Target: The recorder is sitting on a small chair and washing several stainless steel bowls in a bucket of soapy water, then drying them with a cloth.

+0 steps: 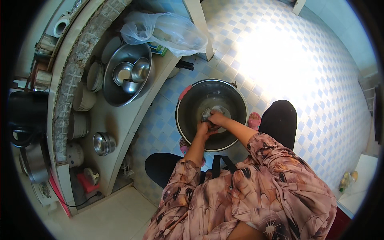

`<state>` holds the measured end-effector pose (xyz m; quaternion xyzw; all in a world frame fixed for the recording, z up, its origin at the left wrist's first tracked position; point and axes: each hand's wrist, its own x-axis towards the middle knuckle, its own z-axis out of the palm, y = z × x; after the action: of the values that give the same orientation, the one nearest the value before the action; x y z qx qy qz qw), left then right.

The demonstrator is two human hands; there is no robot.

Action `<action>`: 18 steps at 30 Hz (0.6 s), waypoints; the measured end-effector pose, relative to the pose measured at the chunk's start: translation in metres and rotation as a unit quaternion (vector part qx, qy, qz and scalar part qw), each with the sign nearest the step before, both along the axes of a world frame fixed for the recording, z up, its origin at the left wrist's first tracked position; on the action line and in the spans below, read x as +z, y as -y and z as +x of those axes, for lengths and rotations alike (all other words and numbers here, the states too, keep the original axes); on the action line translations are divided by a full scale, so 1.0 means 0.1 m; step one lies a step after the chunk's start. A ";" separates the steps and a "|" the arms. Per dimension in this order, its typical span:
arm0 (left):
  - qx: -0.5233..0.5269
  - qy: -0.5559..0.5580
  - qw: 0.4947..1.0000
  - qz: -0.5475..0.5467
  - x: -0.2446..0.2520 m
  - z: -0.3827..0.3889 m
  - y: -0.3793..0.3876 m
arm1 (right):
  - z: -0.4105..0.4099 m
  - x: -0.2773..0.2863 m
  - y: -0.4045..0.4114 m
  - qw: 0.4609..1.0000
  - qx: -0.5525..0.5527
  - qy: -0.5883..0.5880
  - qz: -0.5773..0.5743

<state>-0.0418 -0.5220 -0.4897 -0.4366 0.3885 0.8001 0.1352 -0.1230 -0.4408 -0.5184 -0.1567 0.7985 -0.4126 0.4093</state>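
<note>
Both my hands are down inside a large metal bucket (pixel 192 120) standing on the tiled floor between my feet. Some cloudy water seems to lie in its bottom. My left hand (pixel 205 129) grips a small metal bowl (pixel 206 114) from the near left side. Over the same bowl, my right hand (pixel 218 118) has its fingers bent down at the rim. A pale greyish patch (pixel 220 108) shows by the right fingers; whether it is a cloth, a scrubber or glare I cannot tell. The lower part of the bowl is hidden by my hands.
On the left shelf (pixel 120 120) stand a large steel basin (pixel 129 96) holding several metal bowls, stacked bowls (pixel 104 144) and stacked plates (pixel 79 124). A plastic bag (pixel 168 33) lies behind. A dark handle (pixel 185 65) juts out beneath the shelf edge.
</note>
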 end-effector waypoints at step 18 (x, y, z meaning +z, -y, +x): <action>-0.116 -0.053 0.992 0.017 0.28 0.04 0.33 | -0.08 0.42 -0.08 0.971 0.088 -0.033 -0.218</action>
<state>-0.0378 -0.5553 -0.4620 -0.3433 0.4294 0.8074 0.2140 -0.1307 -0.4325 -0.4760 -0.3255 0.6857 -0.5334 0.3733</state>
